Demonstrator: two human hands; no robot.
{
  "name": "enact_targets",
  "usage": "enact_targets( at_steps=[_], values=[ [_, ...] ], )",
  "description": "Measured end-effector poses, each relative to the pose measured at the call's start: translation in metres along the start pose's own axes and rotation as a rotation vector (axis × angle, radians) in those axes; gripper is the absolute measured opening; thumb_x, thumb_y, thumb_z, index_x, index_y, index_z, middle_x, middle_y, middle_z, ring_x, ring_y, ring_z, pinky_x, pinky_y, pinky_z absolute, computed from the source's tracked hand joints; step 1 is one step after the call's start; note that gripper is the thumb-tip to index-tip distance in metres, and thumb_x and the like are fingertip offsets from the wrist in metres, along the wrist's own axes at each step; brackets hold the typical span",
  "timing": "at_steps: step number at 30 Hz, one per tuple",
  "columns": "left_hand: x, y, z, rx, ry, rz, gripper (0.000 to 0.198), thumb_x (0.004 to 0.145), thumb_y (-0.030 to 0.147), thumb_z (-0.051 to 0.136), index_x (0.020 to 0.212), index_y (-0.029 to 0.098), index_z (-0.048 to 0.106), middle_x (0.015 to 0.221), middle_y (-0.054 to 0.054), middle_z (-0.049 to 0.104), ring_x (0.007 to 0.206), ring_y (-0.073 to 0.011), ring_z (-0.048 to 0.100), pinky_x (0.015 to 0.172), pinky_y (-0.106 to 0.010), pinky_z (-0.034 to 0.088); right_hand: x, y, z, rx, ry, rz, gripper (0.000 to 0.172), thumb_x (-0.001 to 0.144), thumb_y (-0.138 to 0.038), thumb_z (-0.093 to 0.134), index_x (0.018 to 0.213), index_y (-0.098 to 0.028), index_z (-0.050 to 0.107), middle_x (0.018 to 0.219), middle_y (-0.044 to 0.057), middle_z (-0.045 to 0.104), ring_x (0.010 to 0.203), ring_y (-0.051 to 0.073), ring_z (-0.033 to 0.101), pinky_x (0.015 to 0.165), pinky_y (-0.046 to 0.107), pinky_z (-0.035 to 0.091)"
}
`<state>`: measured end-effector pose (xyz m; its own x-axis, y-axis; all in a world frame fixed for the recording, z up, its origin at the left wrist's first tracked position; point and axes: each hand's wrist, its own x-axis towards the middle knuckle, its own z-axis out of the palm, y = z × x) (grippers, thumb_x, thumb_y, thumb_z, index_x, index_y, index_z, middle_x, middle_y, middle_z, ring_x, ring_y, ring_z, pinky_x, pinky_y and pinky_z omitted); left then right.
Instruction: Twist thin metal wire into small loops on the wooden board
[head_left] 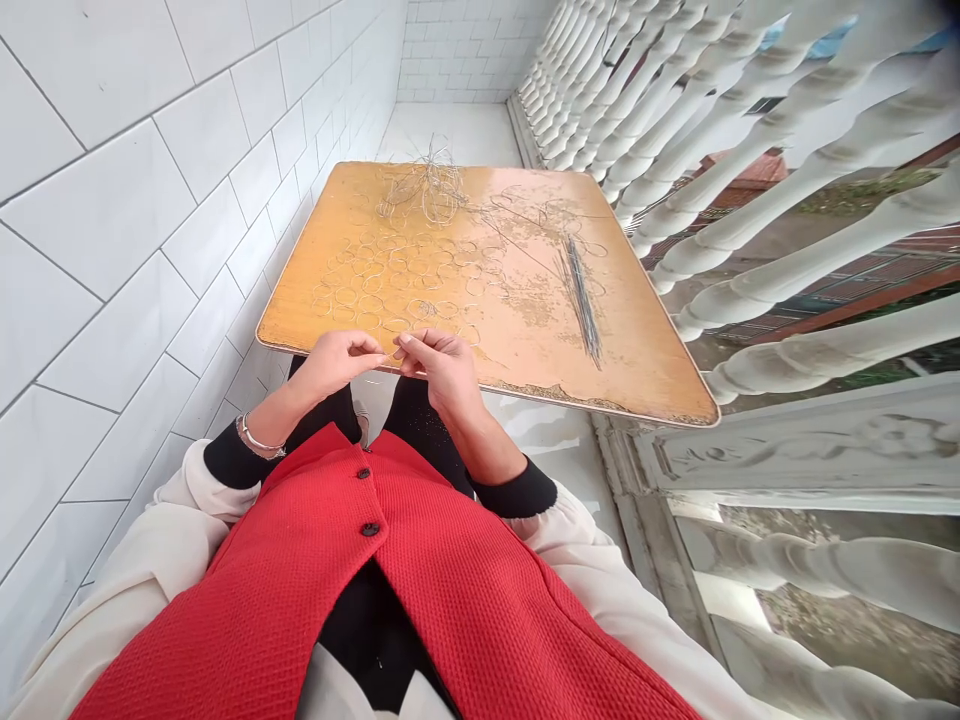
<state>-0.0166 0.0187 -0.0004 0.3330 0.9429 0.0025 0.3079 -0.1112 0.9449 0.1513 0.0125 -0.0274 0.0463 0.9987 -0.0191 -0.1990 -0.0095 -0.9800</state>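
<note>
My left hand and my right hand meet at the near edge of a worn wooden table. Both hands are closed in a pinch, fingertips nearly touching, on a thin piece of wire between them. Just beyond my fingers, several small wire rings lie flat in rows on the tabletop. A bundle of straight wire lengths lies to the right of the rings. A loose tangle of wire sits at the far edge of the table.
A white tiled wall runs close along the left. A white balustrade with turned posts runs along the right. A narrow white floor strip continues past the table.
</note>
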Motion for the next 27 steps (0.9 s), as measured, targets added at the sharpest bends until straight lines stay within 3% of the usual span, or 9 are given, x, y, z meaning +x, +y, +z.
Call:
enact_targets(
  at_steps=[10,14,27],
  values=[
    [0.003,-0.004,0.001,-0.204,0.061,-0.043,0.019,0.068,0.034,0.071,0.068,0.015,0.068,0.067,0.0,0.062,0.068,-0.0117,0.052,0.071,-0.029,0.04,-0.013,0.011,0.002,-0.075,-0.089,-0.037,0.035,0.068,-0.053,0.079,0.075,-0.02,0.072,0.069,0.001,0.068,0.057,0.01,0.055,0.054,0.025,0.044],
    [0.003,-0.003,0.002,-0.259,0.074,-0.032,0.019,0.067,0.034,0.073,0.067,0.016,0.068,0.066,0.0,0.063,0.068,-0.0119,0.052,0.07,-0.028,0.041,-0.013,0.015,0.002,-0.066,-0.063,-0.024,0.032,0.062,-0.047,0.083,0.073,-0.02,0.071,0.068,0.0,0.068,0.055,0.01,0.053,0.054,0.026,0.044],
    [0.002,-0.004,0.002,-0.376,0.08,-0.014,0.021,0.067,0.034,0.076,0.067,0.016,0.065,0.065,0.001,0.062,0.066,-0.0104,0.053,0.071,-0.028,0.043,-0.016,0.012,0.003,-0.102,-0.047,-0.065,0.026,0.068,-0.044,0.078,0.069,-0.019,0.069,0.064,-0.001,0.065,0.05,0.008,0.049,0.053,0.026,0.041]
  ],
)
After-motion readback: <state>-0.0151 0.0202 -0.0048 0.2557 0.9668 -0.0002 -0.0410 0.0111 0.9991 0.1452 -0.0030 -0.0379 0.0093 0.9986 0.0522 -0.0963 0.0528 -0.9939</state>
